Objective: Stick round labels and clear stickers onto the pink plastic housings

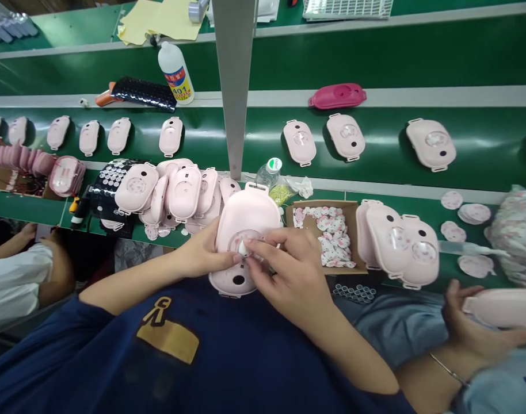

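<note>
A pale pink plastic cover (248,213) with rounded ends and a round clear window is held upright before my chest. My left hand (205,253) grips its left side, with the thumb across the front near the window. Over the window, my right hand (293,267) pinches a small white piece (243,248) between thumb and index finger; its exact kind is hard to make out. Below them a black oval spot shows on the cover. Right of my hands stands a cardboard box (353,230) with many small white cartoon-face pieces (335,238).
Pink covers lie piled at left (185,192) and stacked at right (390,241). A metal post (235,75) rises ahead, before a green belt (263,135) carrying spaced covers. A white bottle (176,72) stands behind. At right, a co-worker's hand (465,322) holds another cover.
</note>
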Demonstrator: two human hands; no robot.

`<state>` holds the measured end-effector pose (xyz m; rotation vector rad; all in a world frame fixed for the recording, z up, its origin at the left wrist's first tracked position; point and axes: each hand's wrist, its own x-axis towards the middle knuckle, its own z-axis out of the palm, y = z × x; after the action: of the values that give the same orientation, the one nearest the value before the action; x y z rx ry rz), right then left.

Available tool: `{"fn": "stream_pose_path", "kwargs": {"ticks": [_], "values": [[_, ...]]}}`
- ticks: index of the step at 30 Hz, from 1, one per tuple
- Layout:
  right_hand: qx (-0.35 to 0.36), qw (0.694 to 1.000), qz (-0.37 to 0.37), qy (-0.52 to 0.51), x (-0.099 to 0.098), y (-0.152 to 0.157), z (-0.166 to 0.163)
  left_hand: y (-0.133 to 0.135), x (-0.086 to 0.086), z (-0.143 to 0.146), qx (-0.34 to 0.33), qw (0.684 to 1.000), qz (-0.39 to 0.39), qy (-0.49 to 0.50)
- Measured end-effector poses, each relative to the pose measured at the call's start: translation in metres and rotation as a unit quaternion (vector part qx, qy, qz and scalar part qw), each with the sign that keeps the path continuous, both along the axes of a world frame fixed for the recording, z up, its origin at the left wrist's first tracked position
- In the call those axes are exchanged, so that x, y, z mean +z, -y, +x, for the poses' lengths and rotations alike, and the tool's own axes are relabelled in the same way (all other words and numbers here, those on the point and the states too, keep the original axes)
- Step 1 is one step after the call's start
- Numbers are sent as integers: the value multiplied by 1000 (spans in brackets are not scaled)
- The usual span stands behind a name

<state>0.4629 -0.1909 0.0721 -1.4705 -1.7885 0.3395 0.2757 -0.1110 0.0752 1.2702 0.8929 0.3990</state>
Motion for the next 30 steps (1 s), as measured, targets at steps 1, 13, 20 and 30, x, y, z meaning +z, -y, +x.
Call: {"fn": "stream_pose_path", "kwargs": {"ticks": [1,13,20,30], "values": [[0,1000,2,6,1,1,-1,0,0,0,2,1000,-4,10],[-23,973,-2,-228,-17,7,-1,13,-3,-8,44,995,-47,70],[75,870,-208,-441,-26,11,-23,21,-3,-13,77,989,-60,111],[53,841,-203,-498,-17,14,-31,20,8,-9,34,997,3,73]]}}
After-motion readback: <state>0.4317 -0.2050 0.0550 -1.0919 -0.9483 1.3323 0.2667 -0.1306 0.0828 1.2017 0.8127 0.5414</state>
